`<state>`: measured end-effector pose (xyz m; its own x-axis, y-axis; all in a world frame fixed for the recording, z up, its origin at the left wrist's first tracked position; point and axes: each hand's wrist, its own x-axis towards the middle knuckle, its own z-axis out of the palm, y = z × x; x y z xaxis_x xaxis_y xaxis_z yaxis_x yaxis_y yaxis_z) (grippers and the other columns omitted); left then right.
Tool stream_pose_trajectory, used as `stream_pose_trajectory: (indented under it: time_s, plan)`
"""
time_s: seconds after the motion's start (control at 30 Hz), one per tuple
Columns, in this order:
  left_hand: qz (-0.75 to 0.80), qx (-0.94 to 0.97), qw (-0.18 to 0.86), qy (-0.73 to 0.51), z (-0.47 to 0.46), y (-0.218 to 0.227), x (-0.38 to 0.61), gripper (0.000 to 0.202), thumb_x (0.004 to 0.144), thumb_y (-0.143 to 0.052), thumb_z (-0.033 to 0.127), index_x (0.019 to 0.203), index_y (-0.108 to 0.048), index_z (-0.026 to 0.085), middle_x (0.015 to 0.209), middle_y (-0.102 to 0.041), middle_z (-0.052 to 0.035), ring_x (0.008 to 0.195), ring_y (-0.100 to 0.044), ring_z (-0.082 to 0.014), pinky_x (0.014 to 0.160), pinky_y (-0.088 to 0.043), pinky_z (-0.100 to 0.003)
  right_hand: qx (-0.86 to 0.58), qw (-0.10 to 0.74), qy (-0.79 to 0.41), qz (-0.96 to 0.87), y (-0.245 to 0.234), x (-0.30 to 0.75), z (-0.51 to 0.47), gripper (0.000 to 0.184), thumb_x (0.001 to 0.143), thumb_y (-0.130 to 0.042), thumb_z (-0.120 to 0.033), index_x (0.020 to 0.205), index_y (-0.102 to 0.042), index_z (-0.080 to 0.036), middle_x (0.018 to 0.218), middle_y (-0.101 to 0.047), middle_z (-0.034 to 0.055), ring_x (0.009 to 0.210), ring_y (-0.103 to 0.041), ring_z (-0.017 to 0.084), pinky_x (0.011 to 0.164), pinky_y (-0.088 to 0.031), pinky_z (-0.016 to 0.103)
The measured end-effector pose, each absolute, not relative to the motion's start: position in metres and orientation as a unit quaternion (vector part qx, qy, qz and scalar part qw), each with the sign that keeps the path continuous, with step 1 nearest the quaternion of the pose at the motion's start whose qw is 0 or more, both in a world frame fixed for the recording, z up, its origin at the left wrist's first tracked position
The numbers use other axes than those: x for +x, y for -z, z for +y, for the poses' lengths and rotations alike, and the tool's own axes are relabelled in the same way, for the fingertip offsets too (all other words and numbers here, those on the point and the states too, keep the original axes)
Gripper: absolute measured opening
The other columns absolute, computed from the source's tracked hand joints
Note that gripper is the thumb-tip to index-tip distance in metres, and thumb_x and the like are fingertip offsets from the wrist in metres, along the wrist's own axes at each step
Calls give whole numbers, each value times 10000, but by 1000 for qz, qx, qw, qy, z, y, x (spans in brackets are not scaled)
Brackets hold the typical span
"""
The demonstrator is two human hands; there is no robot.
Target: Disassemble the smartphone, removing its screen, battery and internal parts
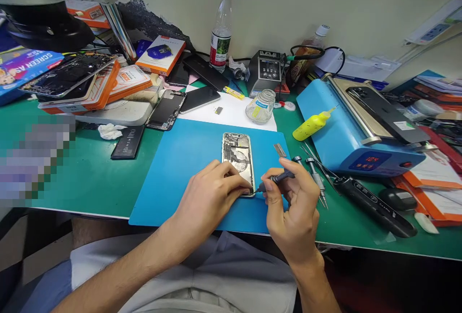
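Note:
An opened phone [237, 152] lies on the blue mat [173, 169], its battery bay and inner parts showing. My left hand [211, 185] rests over its lower left side, fingers bent, with the fingertips closed at the phone's bottom edge. Between the thumb and fingers of my right hand [294, 197] is a dark screwdriver [279, 177]. Its tip meets the phone's lower right corner. What lies under my left fingertips is hidden. Just beyond my right hand are a small metal plate [279, 150] and other screwdrivers [316, 178].
A blue heating station [361, 135] carrying a dark phone [386, 113] stands at right, near a yellow bottle [312, 125] and a black tool [375, 206]. Behind the mat are a glass jar [260, 107] and a water bottle [221, 34]. A phone battery [127, 143] lies left.

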<state>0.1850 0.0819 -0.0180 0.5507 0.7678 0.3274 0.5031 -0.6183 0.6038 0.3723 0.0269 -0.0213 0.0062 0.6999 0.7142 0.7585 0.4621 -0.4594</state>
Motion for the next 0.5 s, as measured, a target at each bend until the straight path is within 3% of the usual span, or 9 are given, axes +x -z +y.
stream_pose_trajectory:
  time_s: [0.1, 0.2, 0.27, 0.33, 0.5]
  plan:
    - [375, 850, 226, -294, 82, 17, 186, 112, 1076, -733, 234, 1103, -837, 267, 1026, -764, -6, 909, -649, -220, 751, -498, -360, -478, 468, 84, -738, 21, 372, 27, 776, 979, -727, -11, 1659, -437, -250, 1244, -764, 99, 940, -776, 199, 759, -704, 351]
    - [377, 842, 237, -304, 82, 17, 186, 137, 1074, -738, 229, 1180, -819, 256, 1099, -776, -15, 968, -681, -225, 809, -540, -367, -452, 474, 16, -755, 20, 373, 27, 699, 1032, -546, -16, 1679, -396, -233, 1435, -700, 166, 1261, -746, 288, 909, -714, 498]
    - [374, 840, 245, -308, 82, 17, 184, 134, 1083, -722, 217, 1176, -813, 249, 1139, -777, -20, 995, -692, -219, 839, -560, -362, -437, 480, -11, -761, 18, 375, 28, 706, 1025, -516, -28, 1683, -382, -246, 1536, -634, 183, 1425, -663, 330, 949, -708, 555]
    - [370, 844, 240, -305, 81, 16, 182, 149, 1106, -680, 206, 1178, -806, 240, 1177, -771, -34, 1020, -689, -219, 869, -575, -363, -440, 485, 1, -756, 17, 376, 29, 743, 999, -573, -18, 1677, -397, -268, 1547, -627, 166, 1440, -655, 319, 970, -709, 539]
    - [377, 864, 185, -277, 75, 14, 179, 192, 1132, -622, 216, 1210, -796, 200, 1246, -758, -76, 1070, -647, -258, 911, -597, -406, -461, 486, 11, -742, 17, 376, 27, 667, 1025, -522, -25, 1653, -452, -238, 1515, -671, 158, 1389, -684, 300, 999, -688, 520]
